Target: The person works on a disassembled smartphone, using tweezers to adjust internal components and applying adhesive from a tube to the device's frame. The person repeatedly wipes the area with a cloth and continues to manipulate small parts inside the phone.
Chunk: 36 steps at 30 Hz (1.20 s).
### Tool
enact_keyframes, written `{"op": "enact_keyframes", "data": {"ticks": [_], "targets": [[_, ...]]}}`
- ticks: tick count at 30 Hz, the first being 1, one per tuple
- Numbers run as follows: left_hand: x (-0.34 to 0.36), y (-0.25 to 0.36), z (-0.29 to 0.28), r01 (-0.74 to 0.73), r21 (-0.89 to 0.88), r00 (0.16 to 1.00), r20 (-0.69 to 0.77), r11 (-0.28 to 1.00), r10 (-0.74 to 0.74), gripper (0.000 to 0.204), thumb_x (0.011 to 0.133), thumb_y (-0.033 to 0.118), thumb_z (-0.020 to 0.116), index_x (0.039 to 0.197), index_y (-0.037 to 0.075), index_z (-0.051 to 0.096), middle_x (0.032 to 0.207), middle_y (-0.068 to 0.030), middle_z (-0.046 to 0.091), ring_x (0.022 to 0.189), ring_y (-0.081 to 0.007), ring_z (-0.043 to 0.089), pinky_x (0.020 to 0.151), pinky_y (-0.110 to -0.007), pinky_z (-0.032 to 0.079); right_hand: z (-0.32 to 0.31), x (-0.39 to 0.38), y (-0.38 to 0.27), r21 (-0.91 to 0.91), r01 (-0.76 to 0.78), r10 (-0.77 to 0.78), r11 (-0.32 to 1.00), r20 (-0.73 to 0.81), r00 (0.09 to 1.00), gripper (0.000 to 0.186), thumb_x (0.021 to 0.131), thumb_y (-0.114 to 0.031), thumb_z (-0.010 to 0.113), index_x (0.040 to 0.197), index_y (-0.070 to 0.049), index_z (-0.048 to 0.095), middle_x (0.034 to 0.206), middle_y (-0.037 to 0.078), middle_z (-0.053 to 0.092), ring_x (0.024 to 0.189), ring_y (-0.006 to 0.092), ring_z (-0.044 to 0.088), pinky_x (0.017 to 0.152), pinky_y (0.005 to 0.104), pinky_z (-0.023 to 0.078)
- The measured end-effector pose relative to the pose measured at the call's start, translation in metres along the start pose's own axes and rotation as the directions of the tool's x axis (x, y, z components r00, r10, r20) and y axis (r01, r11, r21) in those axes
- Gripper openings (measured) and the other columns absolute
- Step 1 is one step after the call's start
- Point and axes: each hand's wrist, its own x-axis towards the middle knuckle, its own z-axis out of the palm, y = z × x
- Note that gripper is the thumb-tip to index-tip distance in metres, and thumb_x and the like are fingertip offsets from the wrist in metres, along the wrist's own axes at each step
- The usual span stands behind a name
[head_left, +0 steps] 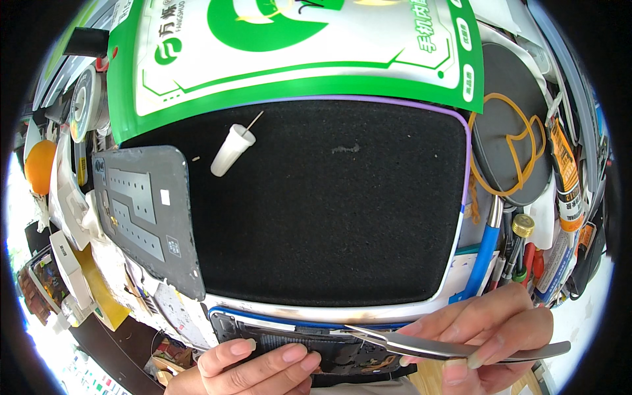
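Observation:
At the bottom centre, my left hand (257,368) has its fingers curled over the near edge of an opened phone with a blue rim (253,324). My right hand (494,326) grips curved steel tweezers (540,351) at the lower right, their tips over the phone's upper inner edge. Above the phone lies a black padded tray (322,217) with a pale, scorched front rim. A white plastic cylinder with a thin needle (230,148) lies on it. A detached dark phone panel (141,217) rests at its left side.
A green-and-white package (296,79) covers the back. To the right are orange bands (513,184), a blue-handled tool (480,253), an orange glue tube (565,171) and several small tools. A solder spool (85,105), a yellow object (41,164) and clutter crowd the left.

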Motion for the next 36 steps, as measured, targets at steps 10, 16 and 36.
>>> {"op": "enact_keyframes", "data": {"ticks": [10,16,36], "targets": [[-0.001,0.0,0.002,0.0,0.002,1.0,-0.011,1.0,0.0,0.011,0.09,0.006,0.07,0.093,0.011,0.061,0.103,-0.0109,0.079,0.106,-0.0252,0.075,0.112,-0.048,0.042,-0.003,-0.002,0.002,0.007,0.009,-0.009,1.0,0.019,1.0,0.035,0.085,0.013,0.065,0.114,-0.001,0.049,0.103,0.024,0.06,0.074,0.0275,0.075,0.081,0.0491,0.067],[0.0,0.001,0.001,0.01,0.003,1.0,-0.002,1.0,-0.01,0.013,0.089,0.006,0.072,0.093,0.011,0.06,0.104,-0.0105,0.079,0.106,-0.0251,0.075,0.112,-0.048,0.043,-0.001,-0.002,-0.002,-0.014,0.011,-0.011,1.0,0.011,1.0,0.035,0.085,0.013,0.065,0.113,0.0,0.048,0.106,0.024,0.059,0.076,0.0293,0.075,0.08,0.0479,0.068],[0.001,0.005,-0.004,0.012,-0.064,0.98,-0.195,0.998,-0.024,0.021,0.092,0.021,0.076,0.107,0.008,0.068,0.118,-0.0155,0.074,0.112,-0.0311,0.072,0.11,-0.052,0.045,0.032,-0.007,-0.047,-0.302,-0.025,-0.099,0.953,-0.389,0.916,0.022,0.101,-0.017,0.061,0.105,-0.002,0.046,0.096,0.018,0.054,0.081,0.0301,0.07,0.068,0.0388,0.064]]}}
